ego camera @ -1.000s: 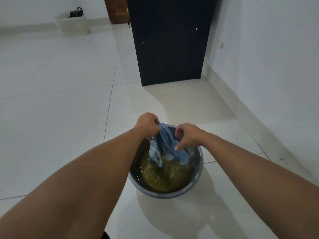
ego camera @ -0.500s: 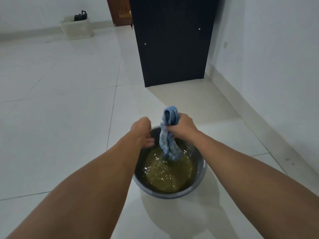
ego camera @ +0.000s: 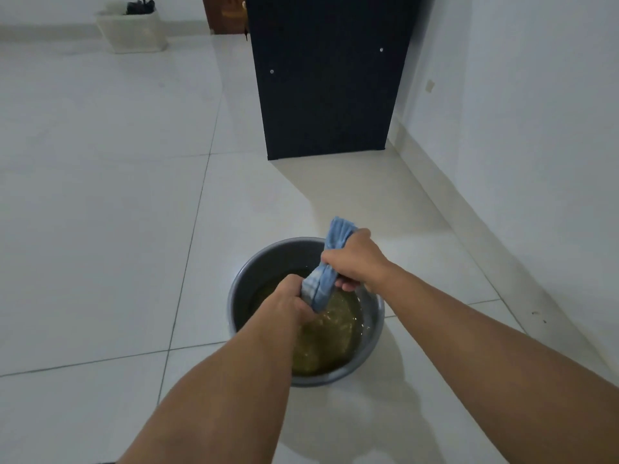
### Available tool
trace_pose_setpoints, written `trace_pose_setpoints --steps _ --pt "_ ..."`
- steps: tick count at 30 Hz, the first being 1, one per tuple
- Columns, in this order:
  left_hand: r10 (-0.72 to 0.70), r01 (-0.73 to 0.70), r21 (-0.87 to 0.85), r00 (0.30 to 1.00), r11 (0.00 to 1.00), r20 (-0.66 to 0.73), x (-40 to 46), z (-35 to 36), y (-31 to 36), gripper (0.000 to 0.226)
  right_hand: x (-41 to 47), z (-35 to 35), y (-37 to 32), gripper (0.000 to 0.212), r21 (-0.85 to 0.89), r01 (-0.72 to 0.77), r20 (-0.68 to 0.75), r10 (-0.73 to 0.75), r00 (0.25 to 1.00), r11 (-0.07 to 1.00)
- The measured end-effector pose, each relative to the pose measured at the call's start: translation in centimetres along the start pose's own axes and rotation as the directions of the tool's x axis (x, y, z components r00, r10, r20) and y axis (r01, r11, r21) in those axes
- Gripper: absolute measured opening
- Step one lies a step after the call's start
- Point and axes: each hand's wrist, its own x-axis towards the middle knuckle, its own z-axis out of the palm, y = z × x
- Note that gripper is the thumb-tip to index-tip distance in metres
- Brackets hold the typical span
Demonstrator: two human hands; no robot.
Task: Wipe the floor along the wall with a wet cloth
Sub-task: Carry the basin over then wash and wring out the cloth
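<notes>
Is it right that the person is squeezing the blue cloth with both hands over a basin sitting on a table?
Not quite. The basin sits on the white tiled floor, not on a table; the head view shows tile lines running all around it. The rest is right: the left hand and the right hand both grip the blue cloth above the basin's murky water.

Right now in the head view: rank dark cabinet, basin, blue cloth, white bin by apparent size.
1. dark cabinet
2. basin
3. white bin, though it stands far back, so true size is unsure
4. blue cloth, partly hidden inside both hands
</notes>
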Motion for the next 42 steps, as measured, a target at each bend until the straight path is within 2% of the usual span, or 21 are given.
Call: trace_pose_setpoints --steps 2,4,6,10,12,13,15,17,20,22,25,28,30,32,33,35,37,38,39,40,42 --pt "-0.023 0.02 0.048 0.998 0.999 0.064 0.2 -0.5 0.1 0.031 0.7 0.7 0.4 0.043 0.053 -0.066 0.009 0.066 0.998 0.996" --pt "-0.041 0.033 0.05 0.986 0.998 0.164 0.4 -1.2 0.4 0.054 1.3 1.6 0.5 0.027 0.217 -0.162 0.088 0.146 0.985 0.963" --pt "-0.053 0.033 0.107 0.979 0.994 0.199 0.7 -2.1 1.0 0.064 2.4 2.4 1.2 0.024 0.296 -0.206 0.067 0.194 0.979 0.933" --pt "-0.077 0.046 0.244 0.989 0.969 0.122 -0.1 -4.1 1.8 0.026 4.6 3.7 4.1 0.028 0.262 -0.162 -0.089 0.191 0.977 0.951" --pt "-0.072 0.061 0.165 0.995 0.984 0.062 -0.1 -4.5 2.2 0.019 5.3 4.5 6.0 0.029 0.251 -0.222 -0.047 0.241 0.969 0.942" --pt "-0.081 0.076 0.094 0.995 0.993 0.059 -0.2 -4.5 2.4 0.018 5.1 4.8 6.7 0.031 0.285 -0.28 0.029 0.283 0.959 0.917" --pt "-0.111 0.115 -0.044 0.989 0.992 0.103 -0.5 -4.3 2.6 0.025 4.4 5.8 8.0 0.046 0.408 -0.416 0.281 0.321 0.904 0.813" --pt "-0.119 0.136 -0.079 0.974 0.988 0.192 -0.9 -4.0 2.7 0.036 3.6 7.2 8.6 0.065 0.577 -0.512 0.508 0.211 0.835 0.636" --pt "-0.139 0.157 -0.037 0.946 0.987 0.292 -1.4 -3.5 2.5 0.041 3.9 9.5 8.2 0.084 0.807 -0.519 0.544 -0.012 0.839 0.283" --pt "-0.17 0.174 0.019 0.93 0.985 0.326 -1.7 -3.6 2.3 0.045 4.3 9.9 7.0 0.083 0.864 -0.467 0.482 -0.042 0.875 0.186" --pt "-0.216 0.172 0.158 0.919 0.972 0.329 -1.7 -4.4 2.4 0.05 5.0 9.1 5.2 0.044 0.887 -0.336 0.359 -0.013 0.933 0.317" --pt "-0.236 0.088 0.457 0.931 0.885 0.278 -2.5 -4.6 2.9 0.065 4.8 7.3 3.4 0.028 0.786 -0.334 0.393 -0.003 0.919 0.521" --pt "-0.203 0.01 0.669 0.956 0.744 0.212 -2.6 -4.2 3.5 0.064 4.4 6.3 2.2 0.025 0.618 -0.321 0.41 0.054 0.911 0.718" --pt "-0.136 -0.053 0.858 0.981 0.511 0.141 -2.3 -3.5 3.9 0.057 4.4 6.0 1.3 0.024 0.285 -0.244 0.365 0.13 0.922 0.927" --pt "-0.079 -0.069 0.925 0.991 0.374 0.106 -2.0 -3.0 3.8 0.055 4.6 6.0 1.0 0.024 0.1 -0.198 0.328 0.156 0.932 0.975" --pt "0.123 -0.112 0.979 0.988 0.169 0.092 -1.8 -2.1 3.1 0.047 5.1 6.5 0.7 0.022 -0.134 -0.142 0.264 0.173 0.949 0.981" --pt "0.33 -0.204 0.975 0.93 0.093 0.163 -1.5 -1.8 2.2 0.036 5.5 6.7 0.6 0.023 -0.193 -0.148 0.204 0.187 0.961 0.97" --pt "0.367 -0.242 0.962 0.912 0.124 0.182 -1.3 -1.8 2.0 0.034 5.5 6.6 0.7 0.026 -0.122 -0.169 0.193 0.19 0.963 0.978" --pt "0.345 -0.258 0.941 0.923 0.217 0.174 -1.3 -2.0 2.1 0.036 5.7 6.3 1.0 0.035 0.035 -0.195 0.213 0.183 0.96 0.98" --pt "0.251 -0.242 0.901 0.955 0.361 0.156 -1.3 -2.3 2.6 0.037 5.9 5.9 1.3 0.044 0.244 -0.237 0.274 0.167 0.947 0.941" --pt "-0.035 -0.119 0.743 0.981 0.659 0.189 -1.6 -2.9 3.5 0.035 5.6 5.0 2.2 0.054 0.586 -0.316 0.427 0.047 0.903 0.746"
